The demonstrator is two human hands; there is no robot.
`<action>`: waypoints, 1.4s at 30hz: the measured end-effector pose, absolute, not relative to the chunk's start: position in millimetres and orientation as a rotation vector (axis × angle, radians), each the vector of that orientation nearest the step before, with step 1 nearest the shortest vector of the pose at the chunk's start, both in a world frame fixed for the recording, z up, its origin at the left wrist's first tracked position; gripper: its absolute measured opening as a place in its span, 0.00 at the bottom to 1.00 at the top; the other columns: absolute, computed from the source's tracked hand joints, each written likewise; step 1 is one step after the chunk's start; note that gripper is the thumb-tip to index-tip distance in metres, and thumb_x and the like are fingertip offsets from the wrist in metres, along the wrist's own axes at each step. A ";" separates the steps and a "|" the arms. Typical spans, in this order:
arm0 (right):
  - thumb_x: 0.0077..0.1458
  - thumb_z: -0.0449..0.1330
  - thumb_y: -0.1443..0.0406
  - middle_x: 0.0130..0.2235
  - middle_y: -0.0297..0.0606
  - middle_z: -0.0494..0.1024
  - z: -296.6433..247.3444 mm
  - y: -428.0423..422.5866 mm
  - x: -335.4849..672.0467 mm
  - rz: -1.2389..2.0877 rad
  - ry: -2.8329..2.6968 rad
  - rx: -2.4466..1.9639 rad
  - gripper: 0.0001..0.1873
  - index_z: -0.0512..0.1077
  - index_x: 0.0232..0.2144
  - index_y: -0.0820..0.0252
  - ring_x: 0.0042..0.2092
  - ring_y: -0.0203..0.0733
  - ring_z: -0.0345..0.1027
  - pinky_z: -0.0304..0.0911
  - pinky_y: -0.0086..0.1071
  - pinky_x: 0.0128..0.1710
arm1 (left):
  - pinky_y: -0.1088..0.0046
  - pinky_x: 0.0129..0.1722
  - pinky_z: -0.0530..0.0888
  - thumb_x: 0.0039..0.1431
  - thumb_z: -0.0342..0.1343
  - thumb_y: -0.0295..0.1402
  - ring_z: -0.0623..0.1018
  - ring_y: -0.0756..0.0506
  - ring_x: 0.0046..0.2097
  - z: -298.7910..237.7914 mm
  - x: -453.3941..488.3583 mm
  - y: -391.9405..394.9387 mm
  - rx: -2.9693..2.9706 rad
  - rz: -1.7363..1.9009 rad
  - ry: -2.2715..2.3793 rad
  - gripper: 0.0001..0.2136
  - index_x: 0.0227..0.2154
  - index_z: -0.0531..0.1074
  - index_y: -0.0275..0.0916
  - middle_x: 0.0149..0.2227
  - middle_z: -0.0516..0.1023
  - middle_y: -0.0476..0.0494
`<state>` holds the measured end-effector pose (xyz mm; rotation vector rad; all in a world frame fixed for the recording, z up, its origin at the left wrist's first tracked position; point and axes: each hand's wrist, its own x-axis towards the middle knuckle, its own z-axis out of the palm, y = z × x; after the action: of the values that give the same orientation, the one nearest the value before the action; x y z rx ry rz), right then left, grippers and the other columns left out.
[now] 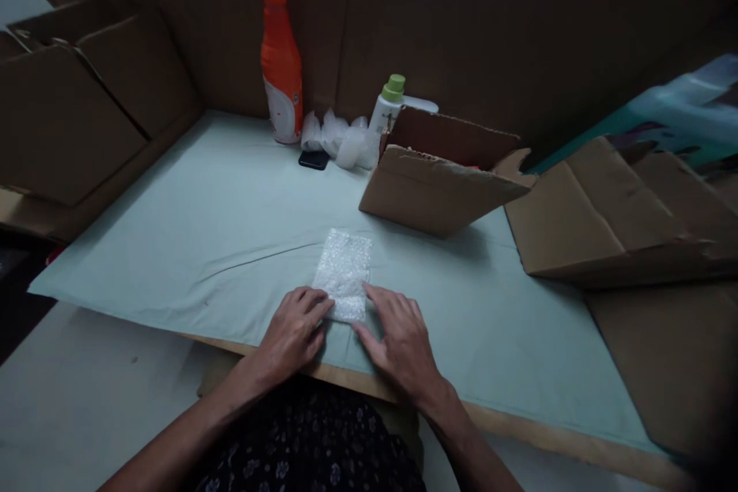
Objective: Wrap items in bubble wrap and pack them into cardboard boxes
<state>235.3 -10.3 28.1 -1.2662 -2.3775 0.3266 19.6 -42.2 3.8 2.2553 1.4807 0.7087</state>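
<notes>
A flat, oblong piece of bubble wrap [344, 265] lies on the pale green cloth near the table's front edge, with a fold line across its lower part. Whether anything is inside it I cannot tell. My left hand [292, 327] rests at its lower left corner, the index fingertip on the wrap and the thumb apart below. On the other side, my right hand [400, 334] has its fingertips at the right edge, thumb and fingers spread. Both hands are open, neither gripping the wrap.
An open cardboard box [430, 188] stands behind the wrap. Farther back are an orange bottle [281, 65], a white bottle with green cap [386, 108], crumpled bubble wrap rolls [346, 140] and a black phone-like object [314, 160]. Larger cartons flank the cloth [190, 192], left [69, 115] and right [600, 207].
</notes>
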 end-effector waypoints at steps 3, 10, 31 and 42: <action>0.62 0.59 0.66 0.56 0.48 0.77 25.1 -13.1 226.0 0.368 -2.499 -1.108 0.18 0.73 0.55 0.56 0.56 0.54 0.69 0.64 0.49 0.52 | 0.56 0.49 0.73 0.56 0.52 0.18 0.73 0.37 0.51 -0.1 13.9 -34.5 2.272 0.747 1.488 0.21 0.51 0.75 0.38 0.50 0.78 0.35; 0.67 0.55 0.66 0.44 0.39 0.83 18.7 -8.4 230.5 0.633 -2.289 -1.161 0.11 0.75 0.48 0.57 0.43 0.44 0.76 0.68 0.40 0.45 | 0.64 0.44 0.73 0.64 0.52 0.28 0.77 0.42 0.40 6.1 10.7 -26.1 2.014 0.834 1.459 0.13 0.48 0.77 0.42 0.39 0.81 0.42; 0.65 0.58 0.64 0.52 0.47 0.78 24.6 -26.0 234.0 0.297 -2.366 -1.274 0.17 0.74 0.54 0.55 0.52 0.54 0.70 0.64 0.48 0.51 | 0.59 0.45 0.72 0.65 0.53 0.31 0.74 0.40 0.43 5.7 19.3 -19.1 2.104 0.783 1.623 0.14 0.51 0.74 0.38 0.40 0.78 0.38; 0.61 0.59 0.63 0.39 0.36 0.82 16.5 -0.8 211.7 1.019 -1.773 -1.345 0.10 0.75 0.44 0.55 0.39 0.43 0.75 0.70 0.35 0.41 | 0.65 0.54 0.72 0.61 0.59 0.44 0.77 0.40 0.52 19.9 35.9 -35.8 0.974 1.068 1.337 0.24 0.55 0.70 0.36 0.52 0.78 0.37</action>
<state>211.7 -0.8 16.5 -1.3450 -1.7726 1.0186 35.9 -35.8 19.9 0.9736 1.3369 1.0675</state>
